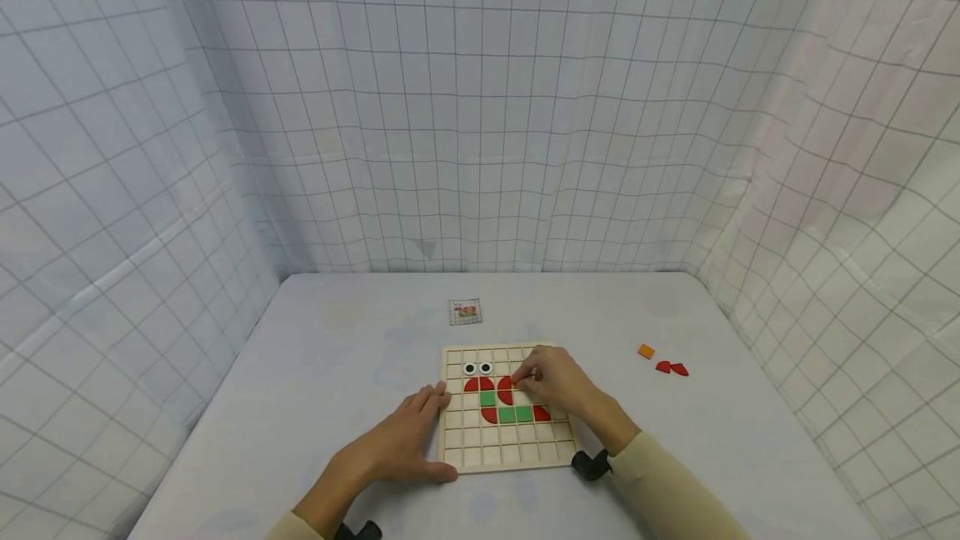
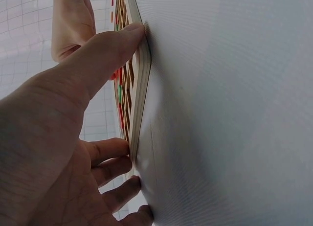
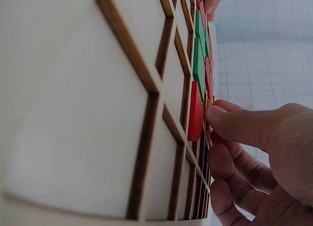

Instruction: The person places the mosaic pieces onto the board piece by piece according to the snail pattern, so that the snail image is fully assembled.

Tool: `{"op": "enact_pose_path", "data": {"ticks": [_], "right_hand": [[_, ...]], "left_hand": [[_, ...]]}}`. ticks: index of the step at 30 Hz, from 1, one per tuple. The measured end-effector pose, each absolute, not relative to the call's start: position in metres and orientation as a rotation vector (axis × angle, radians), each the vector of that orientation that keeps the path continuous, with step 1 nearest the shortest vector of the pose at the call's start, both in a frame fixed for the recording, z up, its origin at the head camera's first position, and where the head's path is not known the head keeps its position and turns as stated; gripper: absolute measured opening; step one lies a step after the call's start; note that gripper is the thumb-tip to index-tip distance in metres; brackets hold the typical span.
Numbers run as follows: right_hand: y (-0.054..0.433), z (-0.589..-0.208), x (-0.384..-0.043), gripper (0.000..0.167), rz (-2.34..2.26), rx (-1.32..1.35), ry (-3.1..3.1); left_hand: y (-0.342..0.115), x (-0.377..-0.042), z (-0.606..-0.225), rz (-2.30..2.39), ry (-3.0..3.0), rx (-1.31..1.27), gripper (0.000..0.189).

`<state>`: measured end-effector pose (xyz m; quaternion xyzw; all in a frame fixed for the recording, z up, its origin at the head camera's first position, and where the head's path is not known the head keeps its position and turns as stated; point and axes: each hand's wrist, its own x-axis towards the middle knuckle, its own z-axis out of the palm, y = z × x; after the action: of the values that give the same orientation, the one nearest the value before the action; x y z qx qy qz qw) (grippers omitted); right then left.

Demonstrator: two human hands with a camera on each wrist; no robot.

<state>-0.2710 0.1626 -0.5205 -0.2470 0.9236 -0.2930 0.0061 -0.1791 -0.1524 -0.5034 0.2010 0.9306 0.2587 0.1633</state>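
A wooden grid board (image 1: 510,457) lies on the table with red and green pieces and two googly-eye pieces (image 1: 477,368) in its cells. My left hand (image 1: 401,440) rests at the board's left side, fingertips at the left edge and thumb (image 2: 124,37) against the rim by the near corner. Over the board's upper right part, my right hand (image 1: 558,382) pinches a small orange piece (image 3: 209,104) between thumb and index finger. Most of that piece is hidden by the fingers. Just left of those fingertips is a red rounded piece (image 1: 505,391); green square tiles (image 1: 515,414) sit below.
An orange square tile (image 1: 646,352) and two red pieces (image 1: 672,367) lie on the table to the right of the board. Beyond the board is a small picture card (image 1: 466,312). White gridded curtains (image 1: 480,107) surround the table at the back and sides.
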Motion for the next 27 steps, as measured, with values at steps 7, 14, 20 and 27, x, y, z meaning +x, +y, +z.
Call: {"op": "enact_pose_path", "data": {"ticks": [7, 14, 20, 27], "right_hand": [[0.163, -0.516, -0.269, 0.011, -0.918, -0.766, 2.873], [0.171, -0.512, -0.268, 0.009, -0.892, -0.748, 2.905], [0.189, -0.51, -0.272, 0.009, -0.909, -0.698, 2.973], [0.22, -0.51, -0.274, 0.015, -0.912, -0.569, 3.027]], "left_hand": [[-0.153, -0.18, -0.503, 0.739, 2.651, 0.571, 0.121], [-0.153, -0.18, -0.504, 0.722, 2.656, 0.561, 0.121], [-0.153, -0.181, -0.504, 0.709, 2.667, 0.561, 0.122], [-0.152, -0.18, -0.504, 0.715, 2.667, 0.563, 0.122]]}}
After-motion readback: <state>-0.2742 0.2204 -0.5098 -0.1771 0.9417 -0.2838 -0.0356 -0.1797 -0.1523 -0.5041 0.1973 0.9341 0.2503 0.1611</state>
